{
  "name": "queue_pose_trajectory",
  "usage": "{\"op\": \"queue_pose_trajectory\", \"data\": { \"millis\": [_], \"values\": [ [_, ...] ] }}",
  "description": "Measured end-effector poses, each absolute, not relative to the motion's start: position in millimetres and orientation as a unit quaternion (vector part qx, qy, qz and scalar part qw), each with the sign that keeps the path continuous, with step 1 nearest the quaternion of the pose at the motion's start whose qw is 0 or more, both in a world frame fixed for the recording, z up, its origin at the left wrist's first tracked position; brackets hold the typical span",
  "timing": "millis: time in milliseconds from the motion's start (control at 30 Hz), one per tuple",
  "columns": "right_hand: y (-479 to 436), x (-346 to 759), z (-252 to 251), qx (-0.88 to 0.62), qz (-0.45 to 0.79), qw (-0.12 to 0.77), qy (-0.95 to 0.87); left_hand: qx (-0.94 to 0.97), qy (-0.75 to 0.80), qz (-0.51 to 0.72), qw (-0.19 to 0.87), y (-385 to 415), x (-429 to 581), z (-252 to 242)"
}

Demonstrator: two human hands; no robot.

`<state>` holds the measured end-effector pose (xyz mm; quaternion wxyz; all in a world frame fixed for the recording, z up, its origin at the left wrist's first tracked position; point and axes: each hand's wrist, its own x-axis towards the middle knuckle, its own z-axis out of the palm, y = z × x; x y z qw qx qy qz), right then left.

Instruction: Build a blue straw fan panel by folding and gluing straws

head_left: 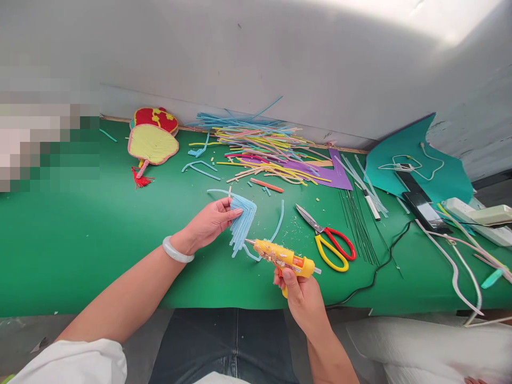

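Observation:
Between the thumb and fingers of my left hand (216, 220) is a flat, angled piece made of light blue pipe cleaners (242, 218), joined side by side. My right hand (302, 290) is wrapped round the handle of a yellow hot glue gun (284, 257), with a clear glue stick poking from its back end. The gun's metal nozzle points left and sits at the lower edge of the blue piece; whether it touches cannot be made out. Loose blue strands (278, 224) curve out near the gun. Scissors (326, 237) with red and yellow handles lie just right of it, blades apart.
A heap of coloured pipe cleaners (260, 138) lies along the wall, over a purple sheet (340, 173). Left of it are fan-shaped crafts (154, 144). To the right are thin wires (358, 229), a phone (426, 208), a power strip (476, 218) and a black cord (378, 272).

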<state>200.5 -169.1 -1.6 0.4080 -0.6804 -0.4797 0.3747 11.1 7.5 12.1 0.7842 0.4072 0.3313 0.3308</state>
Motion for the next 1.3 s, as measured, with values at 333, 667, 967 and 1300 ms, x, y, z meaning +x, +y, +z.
{"op": "queue_pose_trajectory", "data": {
  "millis": [333, 667, 967, 1300],
  "values": [
    [-164, 202, 3, -0.685, 0.36, 0.421, -0.473, 0.414, 0.321, 0.324, 0.788, 8, 10, 9],
    [-162, 202, 9, -0.688, 0.341, 0.445, -0.461, 0.426, 0.313, 0.309, 0.79, 8, 11, 8],
    [-162, 205, 9, -0.684, 0.329, 0.461, -0.46, 0.435, 0.311, 0.294, 0.792, 7, 10, 8],
    [-158, 207, 14, -0.694, 0.32, 0.453, -0.459, 0.447, 0.311, 0.269, 0.795, 5, 9, 11]
  ]
}}
